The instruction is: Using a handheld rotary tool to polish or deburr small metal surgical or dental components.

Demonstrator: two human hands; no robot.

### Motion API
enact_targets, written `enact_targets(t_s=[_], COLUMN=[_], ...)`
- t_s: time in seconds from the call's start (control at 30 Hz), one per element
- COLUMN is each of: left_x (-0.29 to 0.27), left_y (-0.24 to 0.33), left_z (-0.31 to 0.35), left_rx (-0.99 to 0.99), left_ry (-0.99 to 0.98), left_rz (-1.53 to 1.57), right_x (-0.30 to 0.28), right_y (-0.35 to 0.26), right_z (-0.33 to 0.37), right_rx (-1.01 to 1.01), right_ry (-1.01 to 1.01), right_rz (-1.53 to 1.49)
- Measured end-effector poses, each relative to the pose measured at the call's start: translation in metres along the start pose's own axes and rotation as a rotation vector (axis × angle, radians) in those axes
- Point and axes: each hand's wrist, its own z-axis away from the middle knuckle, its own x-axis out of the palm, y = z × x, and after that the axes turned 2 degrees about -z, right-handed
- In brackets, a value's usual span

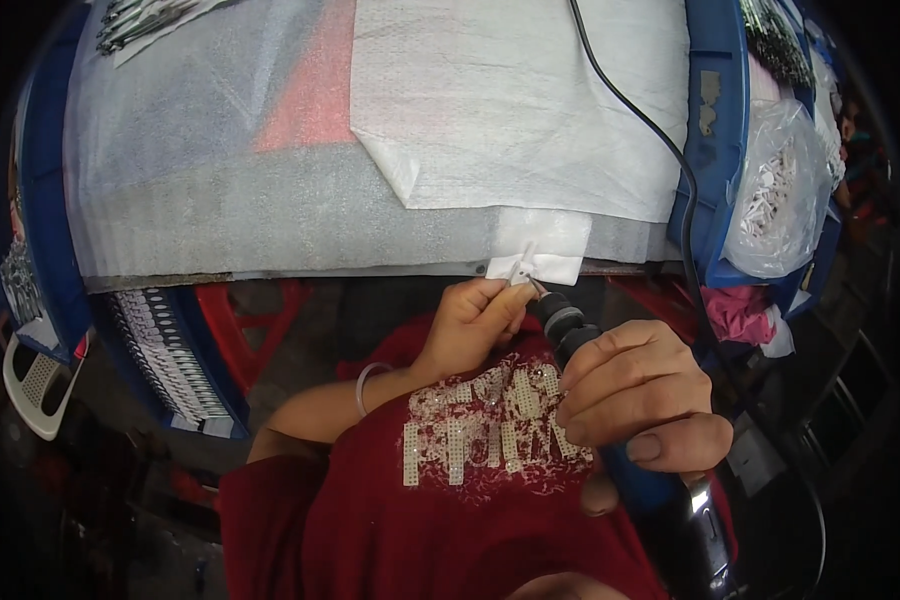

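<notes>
Near the table's front edge, my left hand [478, 318] pinches a small pale piece [522, 268] between thumb and fingers, with tiny dark spots on it. Under that piece lies a white folded sheet [560, 264] at the edge. Wrapped round a black-and-blue electric hand tool [642, 475] is my right hand [650, 395]. The tool slants up and left, its dark chuck and slim metal bit close to my left fingertips. Whether the bit touches the piece I cannot tell.
A big white woven sheet [520, 110] covers much of the table over grey foam [170, 225]. A black cable [635, 105] runs down the right side. Blue bins [715, 170] flank the table, one with a plastic bag [778, 190] of small white parts. Metal pieces [130, 25] lie far left.
</notes>
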Motion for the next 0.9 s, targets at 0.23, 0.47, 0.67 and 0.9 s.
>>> enact_targets(t_s=[0.23,0.47,0.67,0.9], left_x=[0.001,0.000,0.000,-0.001], left_y=[0.000,-0.002,-0.004,-0.003], left_z=[0.001,0.001,0.001,0.000], left_rx=[-0.030,0.016,0.007,0.020], left_ry=[0.020,0.013,0.044,0.027], left_rz=[0.037,-0.027,-0.042,-0.054], right_x=[0.015,0.007,0.008,0.004], right_y=[0.004,0.009,0.010,0.007], right_z=[-0.001,-0.002,-0.006,-0.006], right_rx=[-0.052,-0.022,-0.026,-0.014], right_ry=[0.139,0.029,0.020,-0.018], right_rz=[-0.080,-0.027,-0.029,-0.031])
